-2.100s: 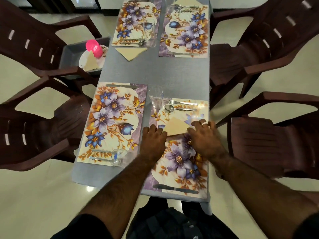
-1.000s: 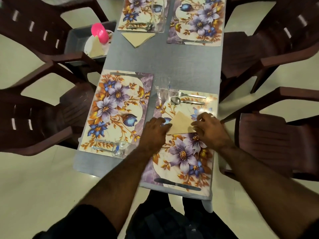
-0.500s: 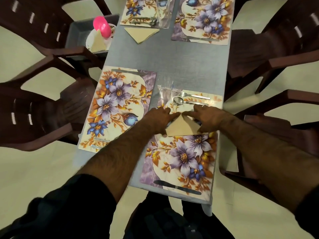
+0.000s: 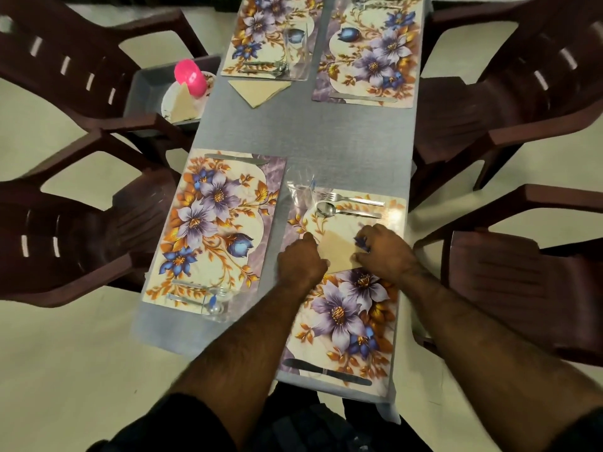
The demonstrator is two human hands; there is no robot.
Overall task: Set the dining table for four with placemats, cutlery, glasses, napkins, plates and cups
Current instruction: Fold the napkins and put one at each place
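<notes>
Now the tan folded napkin (image 4: 337, 251) lies on the near right placemat (image 4: 346, 321), apex pointing toward the spoon (image 4: 346, 211). Left hand (image 4: 301, 261) and right hand (image 4: 385, 251) pinch its side edges.

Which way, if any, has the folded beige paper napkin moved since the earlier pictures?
No clear move. The folded beige paper napkin stays just below the steel spoon, above the purple flower of the floral placemat, as before.

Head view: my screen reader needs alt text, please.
Both hands, left hand and right hand, hold a folded beige napkin on a floral placemat, beside its fork and spoon, on a grey table.
</notes>
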